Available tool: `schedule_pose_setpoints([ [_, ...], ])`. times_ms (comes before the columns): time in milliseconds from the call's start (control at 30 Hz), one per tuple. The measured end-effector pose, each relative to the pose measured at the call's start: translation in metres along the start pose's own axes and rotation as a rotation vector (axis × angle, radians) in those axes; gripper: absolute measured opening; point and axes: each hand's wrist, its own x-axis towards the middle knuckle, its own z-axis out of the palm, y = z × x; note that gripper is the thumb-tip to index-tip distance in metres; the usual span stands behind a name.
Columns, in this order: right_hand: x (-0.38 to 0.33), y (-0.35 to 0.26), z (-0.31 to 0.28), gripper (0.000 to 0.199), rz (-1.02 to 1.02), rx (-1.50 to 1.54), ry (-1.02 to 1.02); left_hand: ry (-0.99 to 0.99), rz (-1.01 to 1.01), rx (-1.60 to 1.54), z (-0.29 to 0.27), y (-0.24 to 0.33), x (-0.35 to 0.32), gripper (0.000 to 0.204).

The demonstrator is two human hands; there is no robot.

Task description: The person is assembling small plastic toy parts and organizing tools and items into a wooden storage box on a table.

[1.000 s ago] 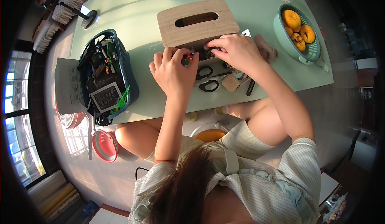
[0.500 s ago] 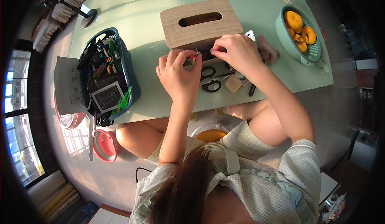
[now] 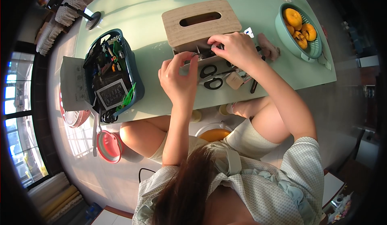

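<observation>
A tissue box with a wood-grain lid and a slot on top stands on the table, with an open organizer section along its near side. My left hand is at the near left of that section, thumb and forefinger pinched together on something too small to make out. Over the section's right part is my right hand, its fingertips closed around a small dark thing I cannot identify. Just nearer than the box lie black-handled scissors, a beige square item and a slim black tool.
A blue basket full of cables and small items stands at the left. A green colander of orange fruit sits at the far right, near a pinkish cloth-like thing. The table's near edge runs above my knees.
My right hand has shifted slightly left, over the organizer section. The left fingertips remain pinched near the section's left end. The whole view has moved a little.
</observation>
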Motion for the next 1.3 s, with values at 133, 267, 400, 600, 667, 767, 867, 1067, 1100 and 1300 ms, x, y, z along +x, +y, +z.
schedule_pose_setpoints([
  [133,0.0,-0.003,-0.011,0.011,0.008,0.051,0.051,0.037,-0.018,-0.049,-0.004,0.002,-0.002,0.011],
  [267,-0.003,0.001,-0.018,0.011,-0.062,0.16,0.214,0.059,-0.012,-0.069,-0.005,0.009,-0.006,0.012],
  [400,-0.008,-0.001,-0.035,0.01,-0.04,0.355,0.315,0.061,-0.016,-0.121,-0.004,0.019,-0.011,0.011],
  [600,-0.033,0.019,-0.054,0.013,0.077,0.551,0.291,-0.012,-0.004,-0.142,0.006,0.034,-0.025,0.009],
  [667,-0.044,0.026,-0.057,0.015,0.115,0.575,0.253,-0.053,-0.015,-0.147,0.01,0.039,-0.031,0.01],
  [767,-0.061,0.038,-0.059,0.015,0.247,0.644,0.09,-0.205,-0.144,-0.172,0.023,0.044,-0.04,0.015],
  [867,-0.071,0.042,-0.059,0.015,0.274,0.627,0.007,-0.253,-0.204,-0.188,0.036,0.043,-0.048,0.012],
  [1067,-0.08,0.06,-0.052,0.016,0.308,0.597,-0.009,-0.285,-0.296,-0.247,0.061,0.025,-0.06,0.014],
  [1100,-0.081,0.064,-0.048,0.016,0.318,0.626,-0.003,-0.267,-0.301,-0.259,0.063,0.026,-0.06,0.016],
  [1300,-0.078,0.092,-0.03,0.016,0.375,0.753,-0.046,-0.233,-0.194,-0.014,0.068,0.028,-0.062,0.016],
])
